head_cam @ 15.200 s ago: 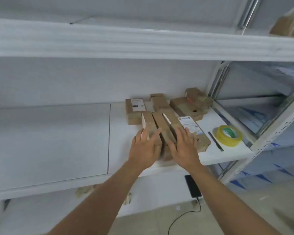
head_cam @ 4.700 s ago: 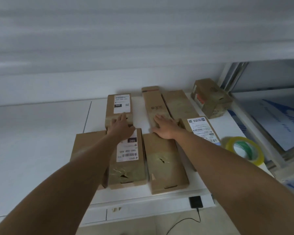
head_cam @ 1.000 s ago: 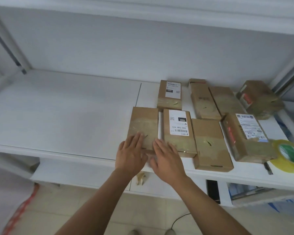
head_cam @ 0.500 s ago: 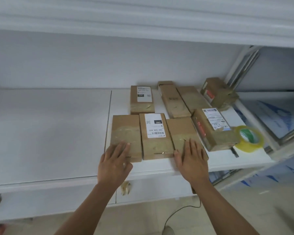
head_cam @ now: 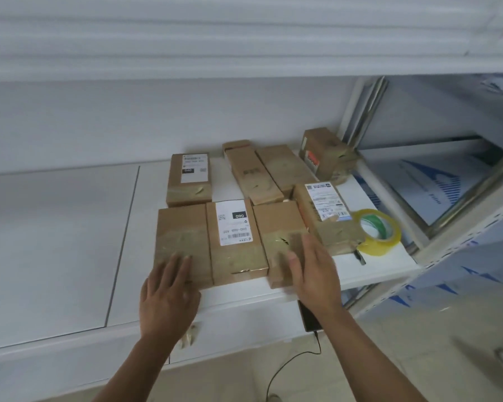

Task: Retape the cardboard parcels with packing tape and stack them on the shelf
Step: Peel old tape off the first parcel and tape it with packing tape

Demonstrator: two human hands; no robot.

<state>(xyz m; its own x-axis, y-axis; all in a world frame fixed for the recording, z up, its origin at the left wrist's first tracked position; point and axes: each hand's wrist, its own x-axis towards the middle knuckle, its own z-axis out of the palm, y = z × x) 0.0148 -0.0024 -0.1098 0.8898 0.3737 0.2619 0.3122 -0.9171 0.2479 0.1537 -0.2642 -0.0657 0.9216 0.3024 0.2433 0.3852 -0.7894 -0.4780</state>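
Note:
Several brown cardboard parcels lie flat on the white shelf (head_cam: pixel 55 227). Three sit side by side in the front row: a plain left parcel (head_cam: pixel 182 233), a middle parcel with a white label (head_cam: pixel 235 242) and a plain right parcel (head_cam: pixel 276 227). My left hand (head_cam: pixel 169 297) lies flat with straight fingers on the near end of the left parcel. My right hand (head_cam: pixel 314 274) rests with straight fingers on the near end of the right parcel. A labelled parcel (head_cam: pixel 325 213) lies to the right. A roll of yellowish packing tape (head_cam: pixel 379 232) lies next to it.
Behind the front row lie a labelled parcel (head_cam: pixel 189 178), two long plain parcels (head_cam: pixel 253 175) and a taped box (head_cam: pixel 325 153) near the metal upright (head_cam: pixel 363 111). A phone on a cable (head_cam: pixel 310 317) hangs below the shelf edge. The upper shelf (head_cam: pixel 244 39) overhangs.
The view has come closer to the parcels. My right hand has slid further up onto the right front parcel. My left hand stays on the left parcel's near end.

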